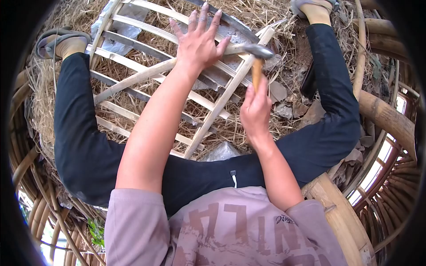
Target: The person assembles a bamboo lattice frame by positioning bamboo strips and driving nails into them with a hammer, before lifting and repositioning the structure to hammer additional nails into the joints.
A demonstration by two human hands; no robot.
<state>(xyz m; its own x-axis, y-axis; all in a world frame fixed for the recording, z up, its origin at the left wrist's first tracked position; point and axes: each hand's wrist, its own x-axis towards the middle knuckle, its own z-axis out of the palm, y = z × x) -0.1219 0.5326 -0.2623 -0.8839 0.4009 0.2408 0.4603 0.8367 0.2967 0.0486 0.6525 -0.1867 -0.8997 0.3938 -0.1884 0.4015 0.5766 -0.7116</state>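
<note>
My right hand [256, 111] is wrapped round the wooden handle of a hammer [257, 52]. The hammer's metal head lies over the right side rail of a slatted wooden frame [222, 99], close to the end of a diagonal strip [133, 80]. My left hand [198, 44] presses on the slats with its fingers spread, to the left of the hammer head. Pale slats and several darker ones cross the frame between its two side rails. Any nail under the hammer head is hidden.
Dry straw [151, 22] and stones [284, 111] lie beneath and around the frame. My legs stretch out on both sides of it. A thick bamboo pole [386, 117] runs at the right, and a wooden plank [339, 213] is by my right hip. Clear plastic [219, 152] lies near my lap.
</note>
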